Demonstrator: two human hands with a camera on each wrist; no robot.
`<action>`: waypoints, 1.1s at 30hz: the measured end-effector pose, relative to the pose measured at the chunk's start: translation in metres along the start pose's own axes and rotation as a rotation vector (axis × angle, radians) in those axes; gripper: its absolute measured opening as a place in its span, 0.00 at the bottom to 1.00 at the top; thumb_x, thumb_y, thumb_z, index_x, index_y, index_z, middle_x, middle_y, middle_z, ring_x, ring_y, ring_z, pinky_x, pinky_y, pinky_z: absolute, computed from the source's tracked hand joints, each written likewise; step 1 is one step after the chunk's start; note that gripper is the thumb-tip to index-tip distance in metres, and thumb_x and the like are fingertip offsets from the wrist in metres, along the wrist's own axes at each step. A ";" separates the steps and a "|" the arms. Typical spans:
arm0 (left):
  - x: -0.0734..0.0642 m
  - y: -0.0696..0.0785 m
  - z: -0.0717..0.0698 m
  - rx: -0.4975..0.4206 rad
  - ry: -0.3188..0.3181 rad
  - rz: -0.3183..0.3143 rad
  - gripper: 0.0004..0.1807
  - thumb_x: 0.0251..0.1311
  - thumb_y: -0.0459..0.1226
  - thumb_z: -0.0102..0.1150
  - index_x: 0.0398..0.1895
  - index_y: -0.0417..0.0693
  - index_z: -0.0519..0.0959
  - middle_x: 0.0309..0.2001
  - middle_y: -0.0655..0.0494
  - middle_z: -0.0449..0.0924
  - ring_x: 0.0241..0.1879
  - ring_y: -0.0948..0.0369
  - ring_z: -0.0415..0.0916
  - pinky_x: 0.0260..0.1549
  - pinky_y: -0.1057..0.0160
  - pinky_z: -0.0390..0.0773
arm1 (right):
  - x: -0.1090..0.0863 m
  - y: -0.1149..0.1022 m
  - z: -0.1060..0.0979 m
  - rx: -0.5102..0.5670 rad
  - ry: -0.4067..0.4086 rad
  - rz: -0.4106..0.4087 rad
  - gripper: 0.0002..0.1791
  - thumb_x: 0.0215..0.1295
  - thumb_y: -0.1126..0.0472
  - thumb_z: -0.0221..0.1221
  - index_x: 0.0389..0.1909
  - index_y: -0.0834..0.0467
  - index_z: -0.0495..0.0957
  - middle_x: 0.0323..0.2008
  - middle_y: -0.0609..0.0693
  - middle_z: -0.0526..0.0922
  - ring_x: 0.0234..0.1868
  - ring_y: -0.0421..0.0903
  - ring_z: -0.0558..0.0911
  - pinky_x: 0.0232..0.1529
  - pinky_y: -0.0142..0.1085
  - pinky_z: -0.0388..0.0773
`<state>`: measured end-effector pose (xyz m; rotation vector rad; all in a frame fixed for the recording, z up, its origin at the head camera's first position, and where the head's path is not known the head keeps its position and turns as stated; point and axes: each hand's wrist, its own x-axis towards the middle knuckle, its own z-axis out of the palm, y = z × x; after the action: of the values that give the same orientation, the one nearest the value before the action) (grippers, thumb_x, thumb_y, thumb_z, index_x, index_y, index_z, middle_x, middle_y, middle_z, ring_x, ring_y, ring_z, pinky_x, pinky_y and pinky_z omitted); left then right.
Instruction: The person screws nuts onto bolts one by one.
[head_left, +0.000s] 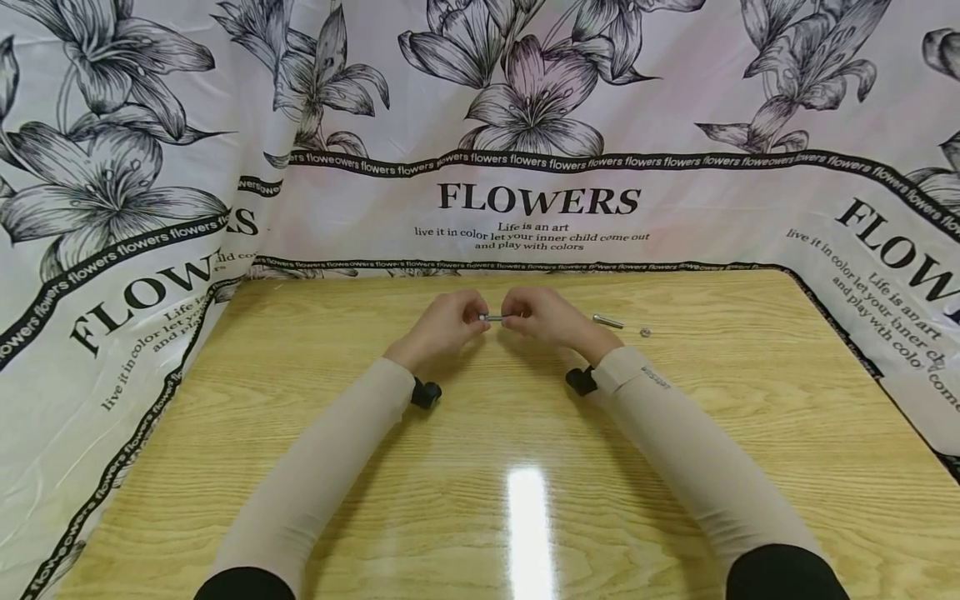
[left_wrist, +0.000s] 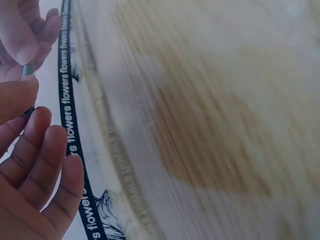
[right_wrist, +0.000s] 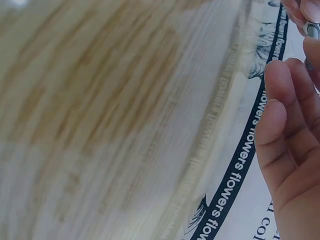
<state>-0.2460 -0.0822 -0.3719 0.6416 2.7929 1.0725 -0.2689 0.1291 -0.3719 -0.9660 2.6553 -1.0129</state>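
Above the far middle of the table, both hands meet at a small metal bolt (head_left: pixel 495 317). My right hand (head_left: pixel 542 315) pinches the bolt between thumb and fingers at its right end. At the left end my left hand (head_left: pixel 452 321) pinches a small nut (head_left: pixel 482 317) against the shaft. Fingertips hide part of both pieces. In the left wrist view, a short length of shaft (left_wrist: pixel 27 69) shows between the two thumbs. The nut (right_wrist: pixel 312 30) shows as a shiny metal ring at the right wrist view's edge.
Right of my right hand, a second bolt (head_left: pixel 608 322) lies on the wood-grain table (head_left: pixel 480 450), with a loose nut (head_left: pixel 645 332) beside it. A flower-printed cloth (head_left: pixel 540 208) hangs behind the table and along both sides.
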 end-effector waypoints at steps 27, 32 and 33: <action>0.016 -0.018 0.001 0.092 -0.105 -0.016 0.05 0.58 0.33 0.64 0.35 0.46 0.77 0.31 0.55 0.78 0.34 0.59 0.73 0.39 0.61 0.73 | 0.026 0.000 0.009 -0.181 -0.148 0.040 0.03 0.62 0.62 0.62 0.32 0.56 0.78 0.28 0.48 0.78 0.33 0.46 0.74 0.37 0.38 0.71; 0.017 -0.020 0.003 0.134 -0.112 -0.022 0.05 0.58 0.35 0.64 0.35 0.47 0.77 0.31 0.56 0.78 0.35 0.59 0.74 0.40 0.61 0.74 | 0.027 -0.001 0.010 -0.186 -0.160 0.056 0.03 0.63 0.62 0.62 0.31 0.56 0.78 0.29 0.48 0.78 0.34 0.46 0.73 0.38 0.39 0.71; 0.017 -0.020 0.003 0.145 -0.112 -0.021 0.05 0.58 0.35 0.64 0.35 0.47 0.78 0.32 0.56 0.78 0.35 0.59 0.74 0.41 0.60 0.74 | 0.027 -0.001 0.010 -0.186 -0.162 0.058 0.03 0.63 0.62 0.62 0.32 0.56 0.78 0.29 0.48 0.78 0.34 0.46 0.73 0.39 0.39 0.71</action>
<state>-0.2683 -0.0869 -0.3863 0.6623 2.7920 0.8089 -0.2864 0.1062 -0.3769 -0.9544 2.6589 -0.6545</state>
